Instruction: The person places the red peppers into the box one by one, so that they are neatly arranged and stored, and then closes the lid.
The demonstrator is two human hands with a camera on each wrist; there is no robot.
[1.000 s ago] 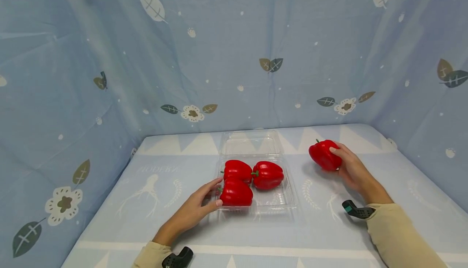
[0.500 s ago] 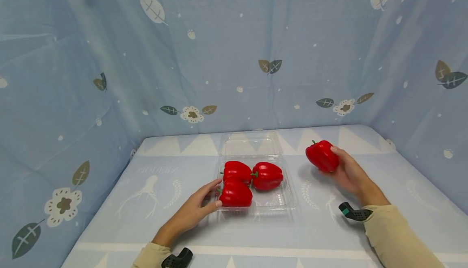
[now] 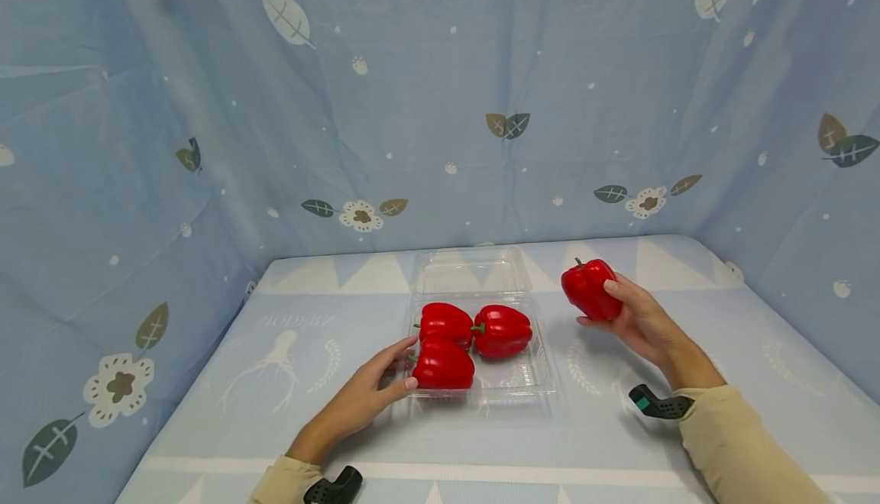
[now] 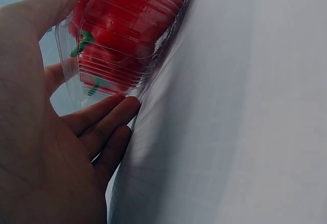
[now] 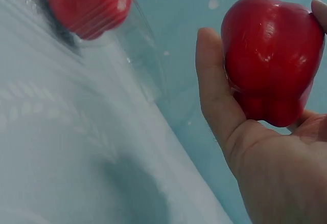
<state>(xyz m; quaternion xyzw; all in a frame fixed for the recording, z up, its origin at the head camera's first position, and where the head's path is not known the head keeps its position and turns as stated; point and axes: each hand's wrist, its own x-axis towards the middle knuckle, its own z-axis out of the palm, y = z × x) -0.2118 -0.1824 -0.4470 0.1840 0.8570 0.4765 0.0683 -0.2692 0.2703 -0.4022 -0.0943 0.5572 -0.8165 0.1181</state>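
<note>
My right hand (image 3: 642,321) grips a red bell pepper (image 3: 591,290) with a green stem, thumb and fingers round its sides. It is held up above the table, right of a clear plastic clamshell container (image 3: 522,378). In the right wrist view the held pepper (image 5: 271,55) rests between thumb and fingers. My left hand (image 3: 367,389) touches the container's left side near its front corner, its fingers lightly bent. Three red bell peppers lie inside: one at back left (image 3: 445,321), one at front left (image 3: 443,364), one at right (image 3: 504,331). In the left wrist view, my left fingertips (image 4: 130,104) meet the ribbed wall.
The container's lid (image 3: 470,269) lies folded open toward the back. A pale patterned cloth covers the table (image 3: 275,428). Blue printed curtains (image 3: 426,92) hang behind and at both sides. Bare container floor shows at front right, beside the peppers.
My right hand has carried the held pepper to the left and slightly upward, closer to the container. The left hand and the three peppers in the container have stayed put.
</note>
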